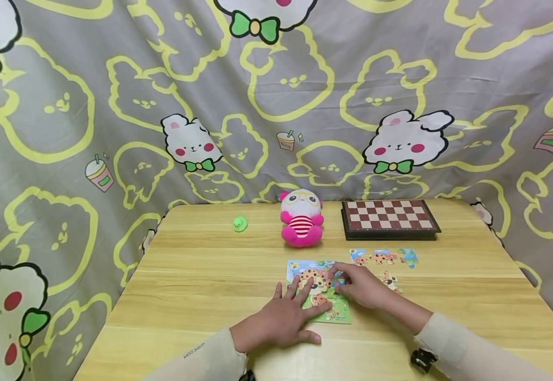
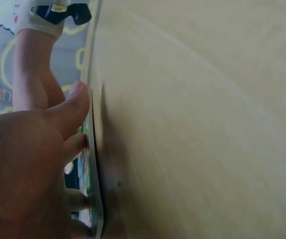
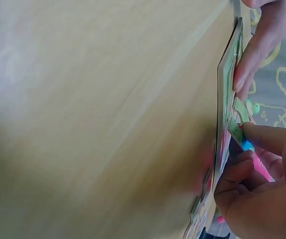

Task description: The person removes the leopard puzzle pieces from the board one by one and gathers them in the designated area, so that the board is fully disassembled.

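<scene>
A jigsaw puzzle board [image 1: 342, 316] with a spotted cartoon animal on it lies on the wooden table. Across its lower left part my left hand [image 1: 283, 320] rests with fingers spread, the fingertips touching the picture. At the board's right side my right hand [image 1: 364, 286] pinches a puzzle piece [image 3: 236, 132] between thumb and fingers. In the right wrist view this piece is tilted against the board; whether it sits in its slot cannot be told. Along the board's edge, the left wrist view shows my left fingers [image 2: 75, 147] and thumb.
Several loose puzzle pieces [image 1: 382, 257] lie right of the board, one [image 1: 391, 281] close behind my right forearm. Farther back are a pink and white plush toy [image 1: 302, 227], a small green toy [image 1: 240, 224] and a checkered board box [image 1: 390, 219]. A patterned curtain [image 1: 257, 159] hangs behind the table.
</scene>
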`<state>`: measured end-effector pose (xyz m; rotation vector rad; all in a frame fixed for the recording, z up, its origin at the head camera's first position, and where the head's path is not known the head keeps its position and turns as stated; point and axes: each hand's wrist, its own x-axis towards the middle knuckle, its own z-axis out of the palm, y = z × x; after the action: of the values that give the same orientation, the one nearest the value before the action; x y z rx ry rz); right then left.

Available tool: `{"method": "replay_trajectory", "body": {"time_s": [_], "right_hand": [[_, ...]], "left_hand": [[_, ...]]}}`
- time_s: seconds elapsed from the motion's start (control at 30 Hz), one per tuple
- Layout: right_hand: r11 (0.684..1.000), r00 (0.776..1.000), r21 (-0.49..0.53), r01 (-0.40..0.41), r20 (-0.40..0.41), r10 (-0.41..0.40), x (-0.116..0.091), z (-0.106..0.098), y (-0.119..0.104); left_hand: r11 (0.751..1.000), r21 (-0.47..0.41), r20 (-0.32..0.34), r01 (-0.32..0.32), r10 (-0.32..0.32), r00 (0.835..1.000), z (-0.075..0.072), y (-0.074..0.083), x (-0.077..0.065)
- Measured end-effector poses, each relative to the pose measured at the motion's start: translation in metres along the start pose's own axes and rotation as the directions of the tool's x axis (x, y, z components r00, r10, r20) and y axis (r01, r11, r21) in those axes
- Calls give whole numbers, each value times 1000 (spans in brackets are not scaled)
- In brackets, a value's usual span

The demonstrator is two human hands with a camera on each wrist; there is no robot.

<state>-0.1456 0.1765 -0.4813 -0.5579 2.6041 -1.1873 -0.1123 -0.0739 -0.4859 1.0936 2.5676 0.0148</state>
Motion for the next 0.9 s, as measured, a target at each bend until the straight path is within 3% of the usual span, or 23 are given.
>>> {"method": "replay_trajectory", "body": {"time_s": [0.9], "right_hand": [[994, 997, 78, -72, -19, 74, -32, -41, 39]], "left_hand": [[1000, 14, 4, 0, 0, 1000, -2, 0, 0]]}}
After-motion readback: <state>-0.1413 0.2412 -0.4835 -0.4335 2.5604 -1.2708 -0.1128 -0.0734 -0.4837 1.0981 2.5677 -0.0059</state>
